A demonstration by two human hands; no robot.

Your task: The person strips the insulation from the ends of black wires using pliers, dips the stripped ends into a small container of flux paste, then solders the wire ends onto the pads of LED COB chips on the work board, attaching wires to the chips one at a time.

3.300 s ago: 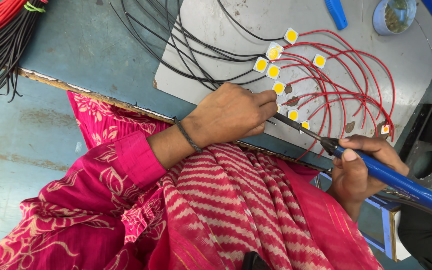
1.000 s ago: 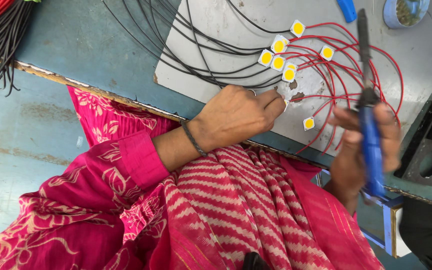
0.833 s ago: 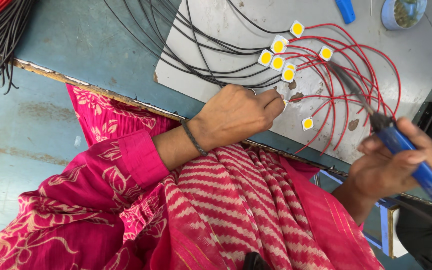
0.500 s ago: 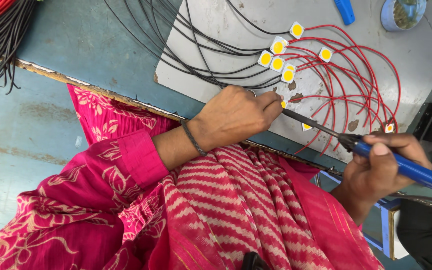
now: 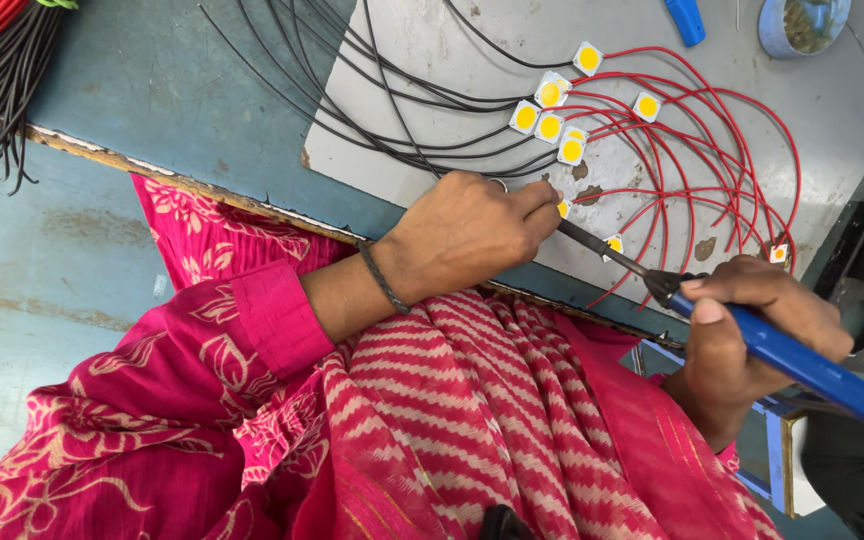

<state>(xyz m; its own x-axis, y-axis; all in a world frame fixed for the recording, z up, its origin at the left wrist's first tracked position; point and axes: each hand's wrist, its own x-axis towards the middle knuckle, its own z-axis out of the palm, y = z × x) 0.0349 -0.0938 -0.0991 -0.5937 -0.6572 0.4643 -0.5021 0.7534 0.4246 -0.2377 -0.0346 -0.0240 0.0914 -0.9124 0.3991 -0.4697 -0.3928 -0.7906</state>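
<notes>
While the left hand (image 5: 467, 235) pinches an LED chip (image 5: 563, 208), the right hand (image 5: 747, 335) clasps the soldering iron (image 5: 752, 335).

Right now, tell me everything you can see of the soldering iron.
The soldering iron has a blue, plastic-looking handle, a short dark collar and a thin dark metal shaft. It lies at a slant, tip up-left, handle running off toward the lower right. The right hand grips the handle near the collar. The tip meets a small yellow LED chip pinned by the left hand's fingertips on the grey work board. Its cord is out of view.
</notes>
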